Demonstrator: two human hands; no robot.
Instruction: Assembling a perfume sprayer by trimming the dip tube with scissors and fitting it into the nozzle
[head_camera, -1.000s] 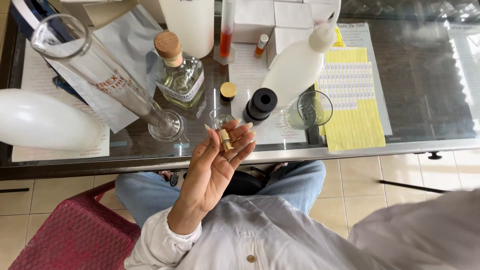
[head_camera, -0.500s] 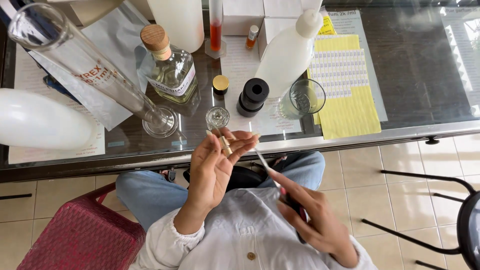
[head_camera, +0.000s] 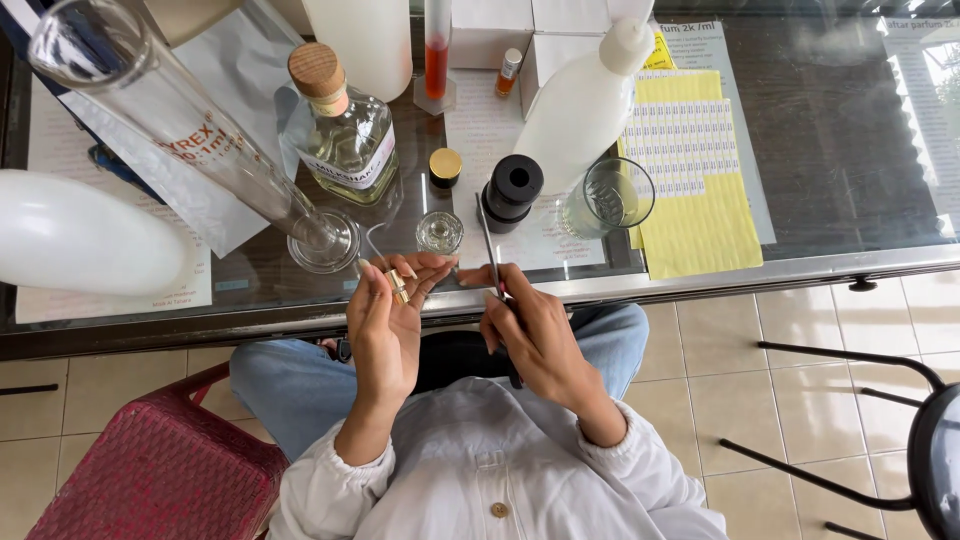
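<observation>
My left hand (head_camera: 390, 315) holds a small gold sprayer cap (head_camera: 397, 286) with a thin clear tube between thumb and fingers, just under the table edge. My right hand (head_camera: 527, 325) grips slim scissors (head_camera: 490, 238) whose blades point up over the glass toward the tube. A small clear glass bottle (head_camera: 439, 231) stands on the table right above both hands. Beside it are a black cap (head_camera: 512, 188) and a gold lid (head_camera: 445, 166).
On the glass table (head_camera: 820, 150) stand a tall graduated cylinder (head_camera: 190, 130), a corked bottle of pale liquid (head_camera: 345, 125), a white squeeze bottle (head_camera: 585, 100), a glass beaker (head_camera: 610, 195) and yellow label sheets (head_camera: 690, 170). A red stool (head_camera: 150, 470) is left, a black chair (head_camera: 900, 440) right.
My right hand has come up from my lap with the scissors to meet the left hand. The left hand has kept the sprayer cap near the table edge.
</observation>
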